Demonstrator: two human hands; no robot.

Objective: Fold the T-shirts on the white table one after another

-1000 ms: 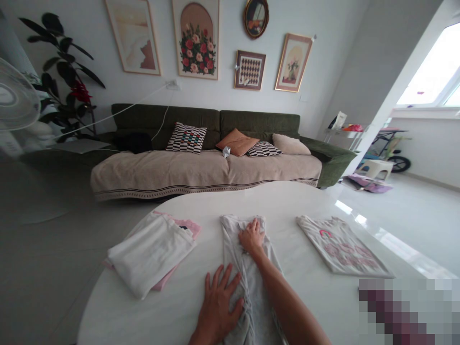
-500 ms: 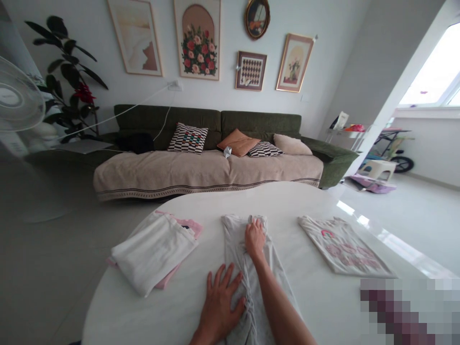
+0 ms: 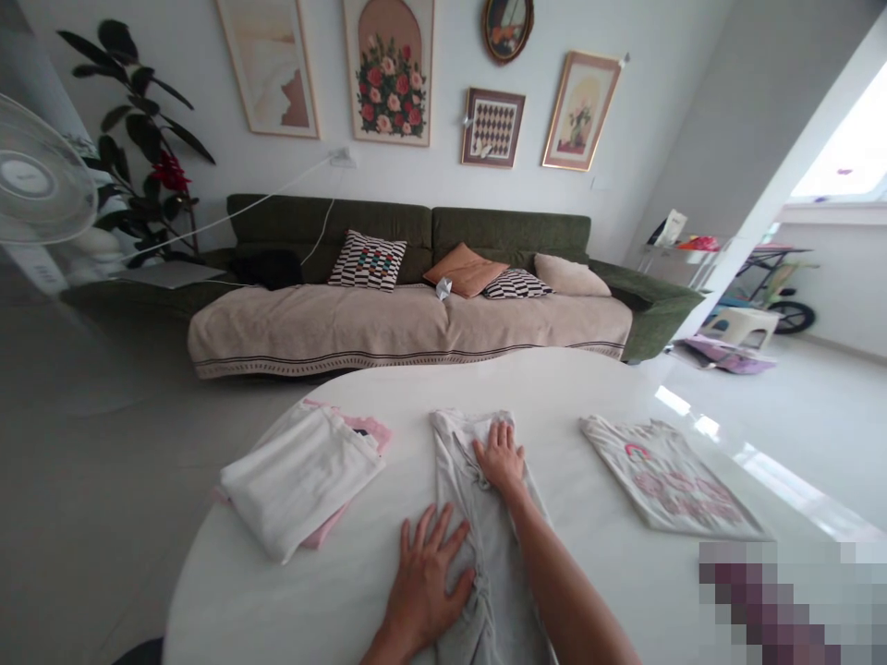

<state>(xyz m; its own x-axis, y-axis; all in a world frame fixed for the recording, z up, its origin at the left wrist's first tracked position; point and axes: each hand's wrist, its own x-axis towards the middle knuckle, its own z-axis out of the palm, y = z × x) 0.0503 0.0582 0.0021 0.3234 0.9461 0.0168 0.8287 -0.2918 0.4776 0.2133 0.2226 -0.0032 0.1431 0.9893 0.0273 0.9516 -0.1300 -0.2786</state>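
Grey cloth, long and narrow, stretches from the near edge of the view toward the far side of a white worktop (image 3: pixel 228 600): a garment (image 3: pixel 504 554) lying between two other lots of clothing, with a line of bunched, twisted folds running along its length. The person's right hand (image 3: pixel 500 459) lies palm down on its far end, fingers a little apart and pointing away. The left hand (image 3: pixel 426 577) is nearer, palm down at the garment's left edge, its fingers spread wide and its thumb on the cloth beside the folds.

To the left, well apart from the garment, sits a folded stack (image 3: pixel 301 480), white on top with pink cloth showing at its edges. To the right lies a pale folded shirt (image 3: pixel 679 485) bearing a pink print and a small rainbow-like arch.

Beyond the worktop stands a dark green sofa (image 3: pixel 513 231), its seat covered by a beige throw (image 3: pixel 408 328) with dark stripes along the lower border. Four cushions rest there: two patterned, one orange-brown, one cream. A fan (image 3: pixel 34 175) stands at the far left, before a leafy plant (image 3: pixel 145 134).
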